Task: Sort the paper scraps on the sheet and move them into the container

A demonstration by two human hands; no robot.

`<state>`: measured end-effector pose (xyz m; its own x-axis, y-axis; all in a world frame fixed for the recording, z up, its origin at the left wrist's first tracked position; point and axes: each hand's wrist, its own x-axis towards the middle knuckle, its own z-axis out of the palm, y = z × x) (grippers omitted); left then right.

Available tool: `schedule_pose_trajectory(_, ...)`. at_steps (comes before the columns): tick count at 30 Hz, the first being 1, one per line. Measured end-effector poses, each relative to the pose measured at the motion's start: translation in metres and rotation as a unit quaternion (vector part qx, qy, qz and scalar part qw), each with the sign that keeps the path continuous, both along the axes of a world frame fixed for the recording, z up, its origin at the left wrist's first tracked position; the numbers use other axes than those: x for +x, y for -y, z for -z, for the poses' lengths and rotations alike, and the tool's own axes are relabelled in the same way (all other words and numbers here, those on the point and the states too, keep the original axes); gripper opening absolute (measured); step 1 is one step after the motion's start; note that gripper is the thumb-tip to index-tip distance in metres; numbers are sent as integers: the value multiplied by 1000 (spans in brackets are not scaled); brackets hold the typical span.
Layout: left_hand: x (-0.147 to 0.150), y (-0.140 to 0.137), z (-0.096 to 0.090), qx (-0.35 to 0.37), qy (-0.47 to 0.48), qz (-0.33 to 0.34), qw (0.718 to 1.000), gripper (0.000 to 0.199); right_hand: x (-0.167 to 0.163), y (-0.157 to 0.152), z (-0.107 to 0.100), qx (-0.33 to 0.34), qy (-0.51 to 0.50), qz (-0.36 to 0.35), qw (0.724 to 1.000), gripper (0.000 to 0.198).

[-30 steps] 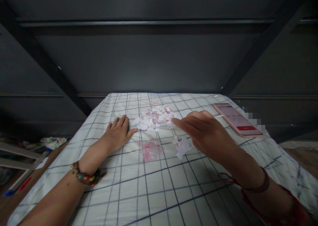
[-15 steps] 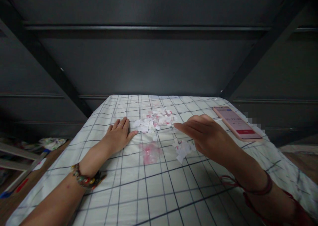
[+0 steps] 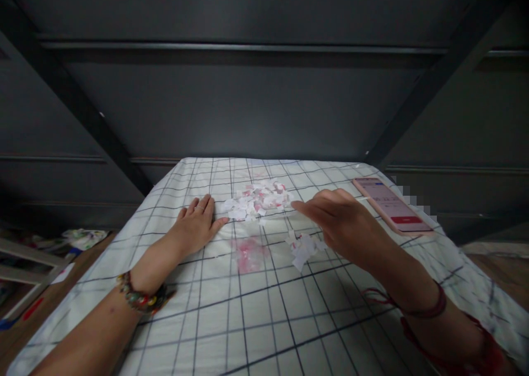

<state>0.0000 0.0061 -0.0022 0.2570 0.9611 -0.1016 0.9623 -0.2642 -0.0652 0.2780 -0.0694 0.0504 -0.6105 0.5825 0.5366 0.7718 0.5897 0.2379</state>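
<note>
My left hand [image 3: 197, 225] lies flat and open on the checked cloth, thumb out toward a heap of torn paper scraps [image 3: 259, 200], white with pink marks. My right hand [image 3: 343, 219] is closed in a pinch to the right of that heap. A thin pale tool [image 3: 363, 198] seems to be in it; its white end shows behind the knuckles and a faint streak points at the heap. Most of it is hidden. Below the right fingertips is a smaller pile of white scraps [image 3: 305, 249]. A translucent pink patch [image 3: 250, 254], perhaps a plastic bag, lies between the hands.
A phone [image 3: 392, 206] in a pink case lies at the right edge of the white checked cloth [image 3: 256, 321]. A dark panelled wall [image 3: 248, 106] rises behind it. At the lower left, a white frame [image 3: 28, 260] stands on the floor.
Both hands stay nearly in place, the right one still pinched beside the heap. The view has shifted very slightly. The scraps look almost the same.
</note>
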Motion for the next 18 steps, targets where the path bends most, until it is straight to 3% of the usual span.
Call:
schedule_pose_trajectory(3, 1, 0, -1, 3, 6, 4, 1000, 70, 1, -1, 2, 13, -9, 22, 1000, 47)
schedule_pose_trajectory(7, 2, 1, -2, -3, -1, -4, 1000, 71, -4, -2, 5, 34, -26, -11, 999, 43)
schedule_pose_trajectory(14, 0, 0, 0, 3, 8, -3, 1000, 69, -6, -4, 2, -19, 13, -8, 1000, 34)
schedule_pose_trajectory(18, -1, 0, 0, 0, 4, 5, 1000, 70, -1, -3, -2, 9, -17, 3, 1000, 38)
